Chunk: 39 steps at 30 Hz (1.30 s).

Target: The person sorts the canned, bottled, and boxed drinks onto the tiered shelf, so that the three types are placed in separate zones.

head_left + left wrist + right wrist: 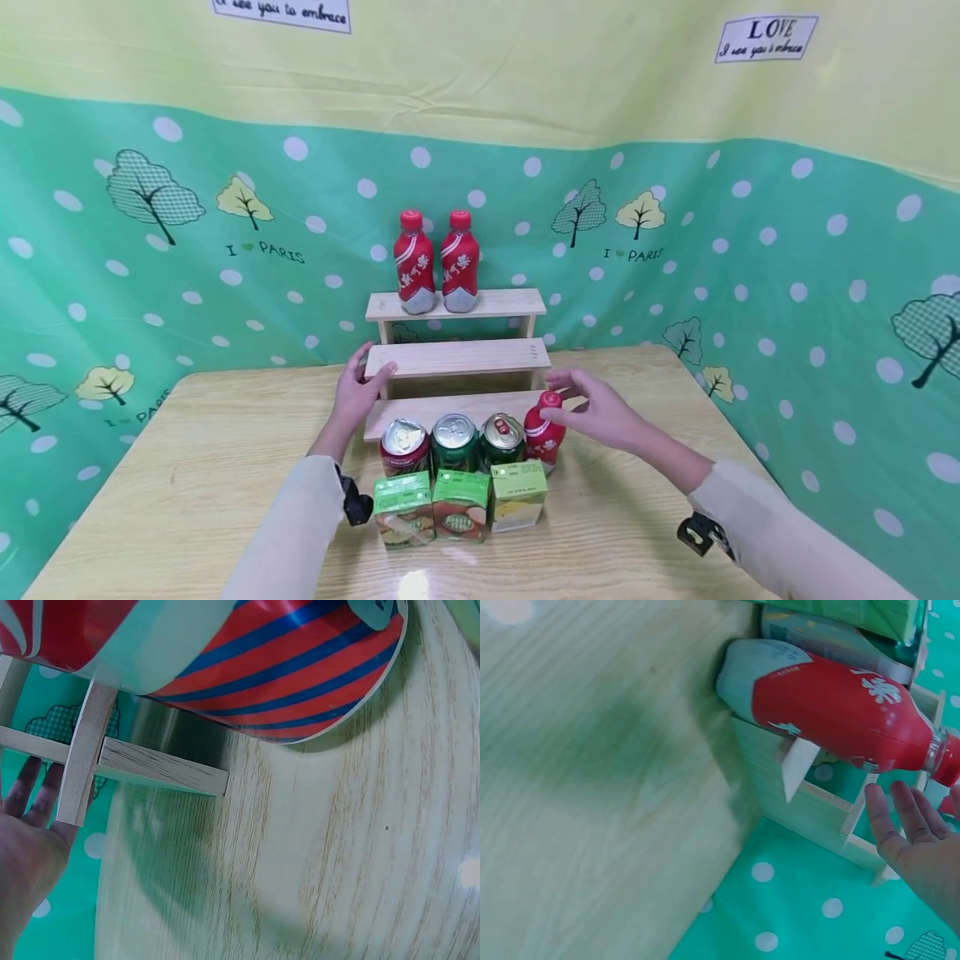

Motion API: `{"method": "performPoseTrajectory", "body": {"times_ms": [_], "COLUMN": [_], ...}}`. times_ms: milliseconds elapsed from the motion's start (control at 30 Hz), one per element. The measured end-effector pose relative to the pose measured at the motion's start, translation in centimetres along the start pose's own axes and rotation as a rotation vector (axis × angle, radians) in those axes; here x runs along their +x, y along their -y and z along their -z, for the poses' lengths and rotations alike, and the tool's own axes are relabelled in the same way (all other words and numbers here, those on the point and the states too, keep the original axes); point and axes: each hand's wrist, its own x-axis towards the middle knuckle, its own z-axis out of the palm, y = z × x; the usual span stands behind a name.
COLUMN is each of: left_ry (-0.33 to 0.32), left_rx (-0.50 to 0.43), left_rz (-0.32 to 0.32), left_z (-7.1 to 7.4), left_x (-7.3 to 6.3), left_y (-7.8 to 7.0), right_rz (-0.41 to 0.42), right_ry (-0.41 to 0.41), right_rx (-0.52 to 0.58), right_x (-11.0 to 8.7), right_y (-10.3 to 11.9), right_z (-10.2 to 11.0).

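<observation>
A three-step wooden shelf point(457, 358) stands on the table. My left hand point(354, 392) grips the left end of its middle step, thumb on top of the board; in the left wrist view its fingers point(26, 787) show behind the wood. Front right of the shelf stands a red bottle point(544, 433) with a red cap. Around its cap is my right hand point(592, 408), fingers spread and loosely bent; the right wrist view shows the fingertips point(874, 796) beside the bottle's neck, apart from it. Two more red bottles point(416, 267) stand on the top step.
In front of the lowest step are a dark red can point(405, 448) and two green cans point(454, 442). Nearer me stand several juice boxes point(461, 504) in a row. Behind the table point(225, 467) hangs a green and yellow patterned cloth point(300, 200).
</observation>
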Motion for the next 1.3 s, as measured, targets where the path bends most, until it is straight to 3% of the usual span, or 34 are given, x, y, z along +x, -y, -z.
{"method": "performPoseTrajectory", "body": {"times_ms": [633, 1300], "left_ry": [0.0, -0.01], "left_rx": [-0.006, -0.011], "left_rz": [0.0, -0.009], "left_z": [0.1, -0.1], "left_x": [0.1, 0.2], "left_y": [0.3, 0.1], "right_rz": [-0.053, -0.124], "right_ry": [-0.016, -0.083], "right_rx": [0.05, 0.228], "right_x": [-1.3, -0.9], "right_y": [-3.3, -4.9], "right_z": [-2.2, -5.8]}}
